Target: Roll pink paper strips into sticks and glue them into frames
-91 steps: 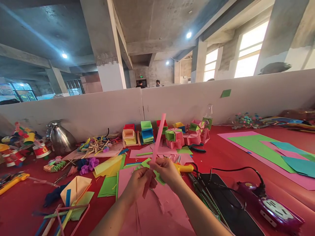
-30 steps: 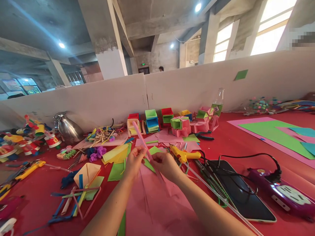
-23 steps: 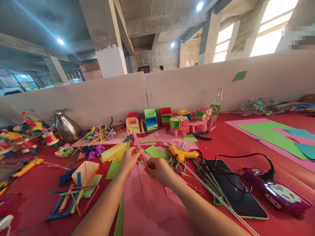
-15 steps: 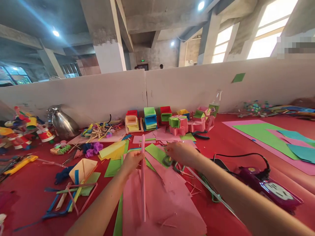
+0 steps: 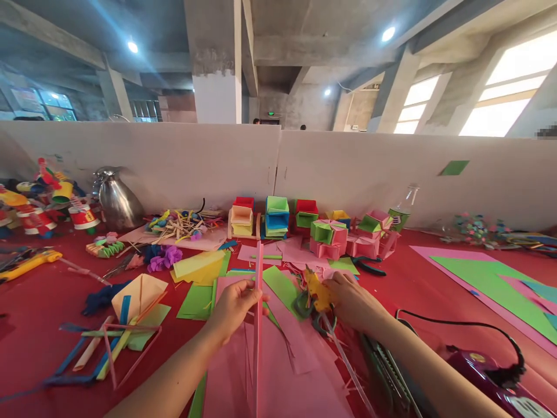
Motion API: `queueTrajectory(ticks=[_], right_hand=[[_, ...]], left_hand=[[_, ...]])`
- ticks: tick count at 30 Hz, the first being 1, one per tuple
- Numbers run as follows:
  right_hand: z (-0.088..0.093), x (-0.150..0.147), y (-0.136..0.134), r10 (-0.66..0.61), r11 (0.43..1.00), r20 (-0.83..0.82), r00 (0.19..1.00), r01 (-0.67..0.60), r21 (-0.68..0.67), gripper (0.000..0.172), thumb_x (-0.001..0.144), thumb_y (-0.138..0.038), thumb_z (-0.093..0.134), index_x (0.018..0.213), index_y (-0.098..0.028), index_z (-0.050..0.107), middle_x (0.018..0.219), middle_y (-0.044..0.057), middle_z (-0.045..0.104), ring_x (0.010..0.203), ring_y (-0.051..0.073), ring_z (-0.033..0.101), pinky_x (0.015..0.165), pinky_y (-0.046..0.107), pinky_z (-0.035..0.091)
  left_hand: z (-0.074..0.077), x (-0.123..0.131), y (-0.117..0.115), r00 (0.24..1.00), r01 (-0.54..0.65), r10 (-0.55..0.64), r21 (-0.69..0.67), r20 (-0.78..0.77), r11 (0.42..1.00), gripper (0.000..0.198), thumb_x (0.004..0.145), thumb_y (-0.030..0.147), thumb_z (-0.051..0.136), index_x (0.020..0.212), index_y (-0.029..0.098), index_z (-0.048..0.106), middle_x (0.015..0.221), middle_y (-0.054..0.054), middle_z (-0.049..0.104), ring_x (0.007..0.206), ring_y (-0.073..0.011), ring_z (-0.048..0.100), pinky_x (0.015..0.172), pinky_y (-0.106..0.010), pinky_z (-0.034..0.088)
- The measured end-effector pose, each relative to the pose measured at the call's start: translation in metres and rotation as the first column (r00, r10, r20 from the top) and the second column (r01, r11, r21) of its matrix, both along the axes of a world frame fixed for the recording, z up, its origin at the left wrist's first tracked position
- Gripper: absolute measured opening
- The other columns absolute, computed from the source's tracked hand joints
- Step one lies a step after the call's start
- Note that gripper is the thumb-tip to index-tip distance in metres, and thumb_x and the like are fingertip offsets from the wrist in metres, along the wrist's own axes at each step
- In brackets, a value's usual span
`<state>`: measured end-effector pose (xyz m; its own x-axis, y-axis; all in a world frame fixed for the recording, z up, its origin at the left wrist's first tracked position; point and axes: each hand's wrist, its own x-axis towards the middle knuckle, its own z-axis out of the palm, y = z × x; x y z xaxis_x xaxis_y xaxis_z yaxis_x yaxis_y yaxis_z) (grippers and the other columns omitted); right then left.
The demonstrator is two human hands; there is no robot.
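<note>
My left hand (image 5: 239,307) pinches a long pink folded paper strip (image 5: 258,348) between thumb and fingers and holds it upright, edge toward me. In my right hand (image 5: 354,299) is a yellow hot glue gun (image 5: 319,289), with a clear glue stick (image 5: 350,363) sticking out of its back toward me. Its nozzle points away and lies to the right of the strip, apart from it. Green-handled scissors (image 5: 303,306) lie partly behind the gun. Beneath both hands are pink paper sheets (image 5: 300,392) and a green sheet (image 5: 281,284).
Folded paper boxes (image 5: 277,217) and pink-green paper models (image 5: 329,238) line the back. A steel jug (image 5: 116,197) stands at left near a paper-strip frame (image 5: 108,354). Black-handled pliers (image 5: 369,267), a glass bottle (image 5: 404,209) and a purple power strip (image 5: 487,374) are at right.
My right hand has come up with the yellow glue gun, which was hidden before. The left hand keeps the pink strip upright. The whole view has shifted.
</note>
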<state>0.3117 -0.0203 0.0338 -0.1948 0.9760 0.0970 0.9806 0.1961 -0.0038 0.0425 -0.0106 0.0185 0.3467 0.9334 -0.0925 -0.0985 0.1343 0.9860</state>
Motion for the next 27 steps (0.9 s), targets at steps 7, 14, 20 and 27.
queueTrajectory(ticks=[7,14,20,27], right_hand=[[0.020,-0.028,-0.015,0.124,0.982,-0.709,0.694,0.018,0.189,0.019,0.065,-0.021,0.050,0.083,-0.019,0.053,0.081,0.001,0.046,0.068,0.014,0.050,0.057,0.025,0.042],[0.008,-0.056,-0.022,-0.191,0.980,-0.975,0.110,0.071,-0.184,0.033,0.072,-0.047,0.054,0.087,-0.018,0.054,0.053,-0.006,0.044,0.043,0.009,0.040,0.040,0.022,0.031],[-0.003,-0.048,-0.025,-0.185,0.982,-0.936,0.298,0.088,-0.166,0.037,0.077,-0.054,0.045,0.076,-0.018,0.053,0.048,-0.003,0.049,0.042,0.012,0.045,0.040,0.023,0.034],[-0.002,-0.052,-0.034,0.075,0.974,-0.359,0.930,0.008,0.226,0.020,0.073,-0.017,0.048,0.093,-0.018,0.052,0.091,0.006,0.059,0.067,0.017,0.058,0.054,0.026,0.038]], left_hand=[[0.002,0.005,-0.009,0.999,0.033,-0.031,-0.047,0.039,0.998,0.039,0.078,0.039,0.058,0.107,0.014,0.051,0.101,-0.014,0.066,0.072,-0.0197,0.068,0.054,-0.025,0.051],[0.004,0.005,-0.014,0.997,0.056,-0.051,-0.074,0.063,0.996,0.049,0.077,0.039,0.060,0.118,0.017,0.046,0.105,-0.015,0.065,0.072,-0.0206,0.068,0.052,-0.025,0.051],[0.007,0.004,-0.016,0.998,0.033,-0.029,-0.080,0.048,0.996,0.047,0.076,0.039,0.061,0.116,0.017,0.047,0.109,-0.015,0.063,0.073,-0.0210,0.068,0.050,-0.025,0.051],[0.007,0.003,-0.013,0.994,-0.062,0.069,-0.086,0.086,0.994,0.046,0.077,0.038,0.060,0.117,0.020,0.049,0.109,-0.011,0.064,0.072,-0.0184,0.068,0.050,-0.021,0.050]])
